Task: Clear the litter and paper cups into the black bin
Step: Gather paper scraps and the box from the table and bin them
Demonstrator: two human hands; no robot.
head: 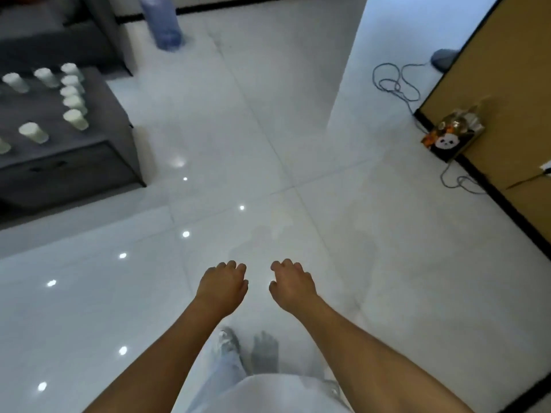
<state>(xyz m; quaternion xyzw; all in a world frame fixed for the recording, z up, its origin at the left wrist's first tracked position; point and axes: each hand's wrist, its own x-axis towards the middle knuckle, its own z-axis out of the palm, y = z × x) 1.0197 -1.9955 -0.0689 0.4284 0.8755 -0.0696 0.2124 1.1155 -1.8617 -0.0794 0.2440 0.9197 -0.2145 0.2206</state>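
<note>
Head view, the only one: both hands are held out low over the white tiled floor (268, 144), nothing carried in either. The left hand (222, 286) and right hand (293, 286) sit close together, fingers loosely curled downward, no object seen between fingers or under the palms. The paper cups (74, 101) are found well up and to the left of the left hand, standing upside down on a dark grey low table (116, 114) (roughly ten visible, some cut by the frame edge). No black bin is seen anywhere in frame, so its location cannot be told. Well up and to the right of the right hand, a small panda-print bag (453, 132) stuffed with wrappers is leaned at the wall base, beside a loose grey cable (393, 84); it could be counted as litter, but that is a judgement. Step in hand is judged as transit with no pick started. The next move is expected to need a turn left toward the table, a cup or stack gripped, and the bin located first.
</note>
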